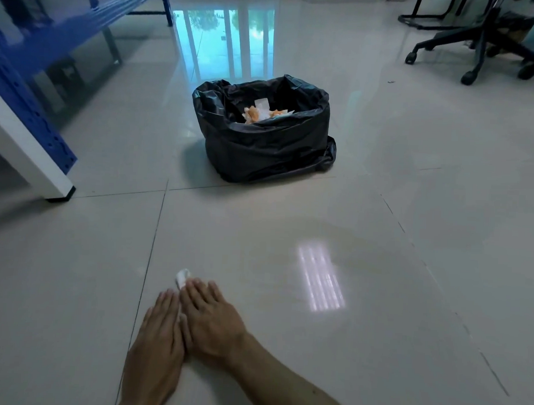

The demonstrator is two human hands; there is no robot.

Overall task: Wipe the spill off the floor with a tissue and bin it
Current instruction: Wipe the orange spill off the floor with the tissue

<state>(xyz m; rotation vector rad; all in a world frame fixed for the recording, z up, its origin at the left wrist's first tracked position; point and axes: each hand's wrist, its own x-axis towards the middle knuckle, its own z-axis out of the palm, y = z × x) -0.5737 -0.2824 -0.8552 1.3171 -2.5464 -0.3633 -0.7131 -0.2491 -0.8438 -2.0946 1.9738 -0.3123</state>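
Both my hands lie flat on the pale tiled floor at the bottom of the view, side by side and touching. My left hand and my right hand press down on a white tissue; only a crumpled corner shows past the fingertips and a sliver between the hands. A faint wet sheen of spill spreads on the tiles to the right of my hands. Further away stands a bin lined with a black bag, holding several white and orange-stained tissues.
A white table leg and blue metal shelving stand at the left. An office chair base on castors is at the far right. Open tiled floor lies between my hands and the bin.
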